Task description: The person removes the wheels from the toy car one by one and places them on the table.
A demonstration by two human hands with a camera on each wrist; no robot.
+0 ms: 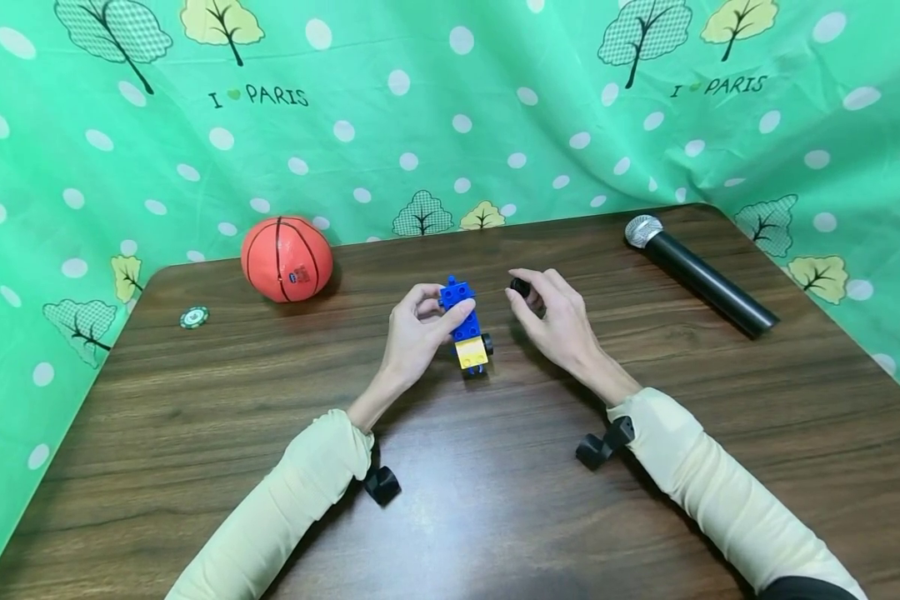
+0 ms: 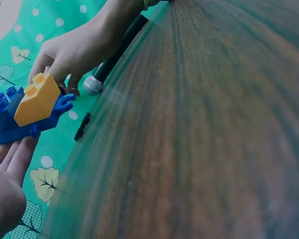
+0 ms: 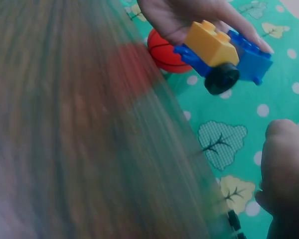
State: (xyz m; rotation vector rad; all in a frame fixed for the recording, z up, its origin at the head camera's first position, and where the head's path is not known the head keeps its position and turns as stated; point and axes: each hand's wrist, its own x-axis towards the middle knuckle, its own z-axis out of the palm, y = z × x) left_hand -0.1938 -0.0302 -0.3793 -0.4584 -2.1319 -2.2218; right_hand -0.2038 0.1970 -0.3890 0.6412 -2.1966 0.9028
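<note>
A toy car (image 1: pixel 465 328) built of blue blocks with one yellow block (image 1: pixel 472 353) is gripped by my left hand (image 1: pixel 416 333), thumb on top. Underneath, the fingers support it, as the left wrist view shows. One black wheel (image 3: pixel 222 78) sits on the car's right side near the yellow block. To the right of the car, my right hand (image 1: pixel 561 321) pinches a small black wheel (image 1: pixel 521 287) between thumb and index finger, apart from the car. In the right wrist view the right hand (image 3: pixel 286 169) hides what it holds.
A red toy basketball (image 1: pixel 287 259) stands at the back left, with a green and white poker chip (image 1: pixel 194 317) nearer the left edge. A black microphone (image 1: pixel 701 277) lies at the back right. Patterned green cloth (image 1: pixel 435 100) hangs behind the brown wooden table (image 1: pixel 217 433).
</note>
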